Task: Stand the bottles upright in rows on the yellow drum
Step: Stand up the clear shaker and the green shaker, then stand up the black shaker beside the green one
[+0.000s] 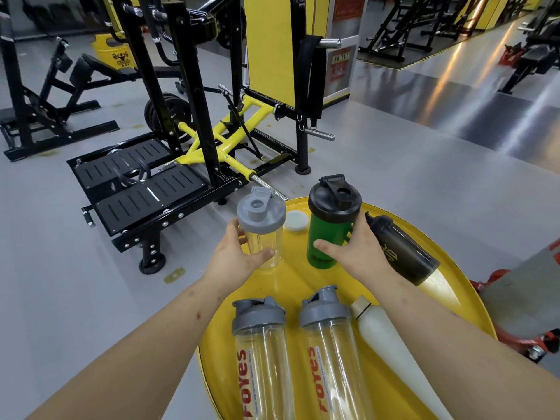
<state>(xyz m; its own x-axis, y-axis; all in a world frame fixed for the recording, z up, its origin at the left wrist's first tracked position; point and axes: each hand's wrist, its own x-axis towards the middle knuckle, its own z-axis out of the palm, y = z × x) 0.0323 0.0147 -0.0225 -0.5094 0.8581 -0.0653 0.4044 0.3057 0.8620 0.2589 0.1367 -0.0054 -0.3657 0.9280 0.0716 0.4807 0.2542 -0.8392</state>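
the clear bottle (263, 234) with the grey lid sits at the far left edge of the yellow drum (448, 268), so close to the rim that a nudge outward could likely send it onto the floor. it looks empty and light, so it would tip easily if released off balance. the left hand (239, 253) wraps around its lower body, thumb on the near side and fingers curled behind, forearm reaching in from the lower left.

just right of it a small white cap (296, 221) lies flat on the drum; a bottle base set on it would lean. the green bottle (328, 228) with the black lid stands beside it, clasped by the right hand (354, 253), thumb across the front, fingers round the far side, forearm coming in from the lower right.

that wrist is near the black bottle (403, 250) lying on its side; a bump might roll it toward the rim. nearer the person, two clear bottles (260, 353) (333, 350) and a white bottle (391, 344) also lie down, not yet stood up, and could roll the same way.
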